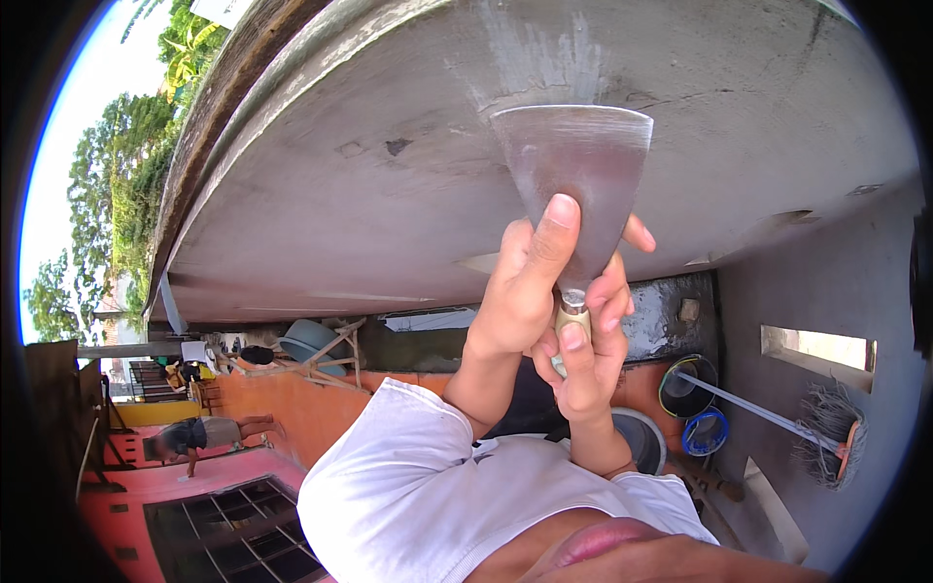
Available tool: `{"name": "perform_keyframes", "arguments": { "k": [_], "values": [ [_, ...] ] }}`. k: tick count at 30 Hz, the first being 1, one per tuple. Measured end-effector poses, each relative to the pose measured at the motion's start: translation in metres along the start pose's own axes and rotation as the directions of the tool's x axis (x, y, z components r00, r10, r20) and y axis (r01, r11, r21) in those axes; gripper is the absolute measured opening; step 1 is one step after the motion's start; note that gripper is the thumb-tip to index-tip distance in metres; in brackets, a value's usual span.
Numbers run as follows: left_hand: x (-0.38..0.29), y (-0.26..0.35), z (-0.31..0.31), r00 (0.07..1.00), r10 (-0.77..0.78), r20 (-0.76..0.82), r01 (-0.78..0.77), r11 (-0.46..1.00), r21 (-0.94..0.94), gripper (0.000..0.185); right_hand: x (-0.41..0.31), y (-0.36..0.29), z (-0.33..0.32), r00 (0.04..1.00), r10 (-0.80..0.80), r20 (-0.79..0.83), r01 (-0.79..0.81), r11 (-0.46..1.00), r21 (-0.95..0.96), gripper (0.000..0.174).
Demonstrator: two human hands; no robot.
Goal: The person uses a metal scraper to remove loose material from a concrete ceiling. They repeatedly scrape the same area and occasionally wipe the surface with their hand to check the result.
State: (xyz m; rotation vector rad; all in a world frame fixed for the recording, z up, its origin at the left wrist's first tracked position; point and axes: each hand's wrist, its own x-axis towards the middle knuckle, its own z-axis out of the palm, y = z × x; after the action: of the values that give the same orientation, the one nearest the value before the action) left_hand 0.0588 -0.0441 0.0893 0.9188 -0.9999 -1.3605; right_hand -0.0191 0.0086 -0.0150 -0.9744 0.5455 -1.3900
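Observation:
A wide metal putty knife (583, 160) points its broad edge toward the grey plastered ceiling (328, 211); whether it touches cannot be told. My left hand (514, 295) lies on the lower blade, thumb flat on its face. Around the pale handle (574, 324) my right hand (594, 372) is closed, with its thumb along the front. Lighter grey smears (547, 55) streak the ceiling beyond the blade's edge. A small chipped spot (398, 146) shows to the left of the knife.
On the right, a mop (831, 437) leans near a black bucket (687, 386), a blue-rimmed bucket (705, 431) and a grey tub (641, 437). A wooden frame (335, 357) and a blue-grey basin (313, 342) stand left. Farther left is another person (208, 433).

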Motion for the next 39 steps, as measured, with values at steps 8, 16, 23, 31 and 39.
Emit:
{"name": "perform_keyframes", "arguments": {
  "k": [8, 16, 23, 31, 39],
  "values": [
    [0.005, 0.003, 0.007, 0.996, 0.042, -0.078, -0.037, 0.997, 0.071, 0.072, 0.01, 0.0, -0.008, 0.994, 0.037, 0.1, -0.045, 0.996, 0.081, 0.052],
    [0.002, -0.008, -0.001, 0.998, 0.017, -0.064, -0.017, 1.0, 0.008, 0.073, 0.014, 0.0, -0.01, 0.996, -0.017, 0.082, 0.014, 0.999, 0.044, 0.042],
    [-0.004, -0.013, -0.009, 0.999, -0.026, -0.03, 0.025, 0.999, -0.045, 0.072, 0.008, 0.031, -0.01, 0.964, -0.256, 0.075, 0.262, 0.962, -0.084, 0.032],
    [0.004, -0.005, -0.003, 0.998, 0.048, -0.036, -0.05, 0.997, -0.062, 0.071, 0.02, -0.012, 0.006, 0.993, 0.062, 0.1, -0.083, 0.972, 0.221, 0.029],
    [-0.003, -0.003, -0.004, 0.999, -0.014, 0.029, 0.017, 0.996, -0.085, 0.073, 0.008, -0.01, 0.007, 0.999, -0.011, 0.053, 0.001, 0.984, 0.176, 0.033]
  ]
}}
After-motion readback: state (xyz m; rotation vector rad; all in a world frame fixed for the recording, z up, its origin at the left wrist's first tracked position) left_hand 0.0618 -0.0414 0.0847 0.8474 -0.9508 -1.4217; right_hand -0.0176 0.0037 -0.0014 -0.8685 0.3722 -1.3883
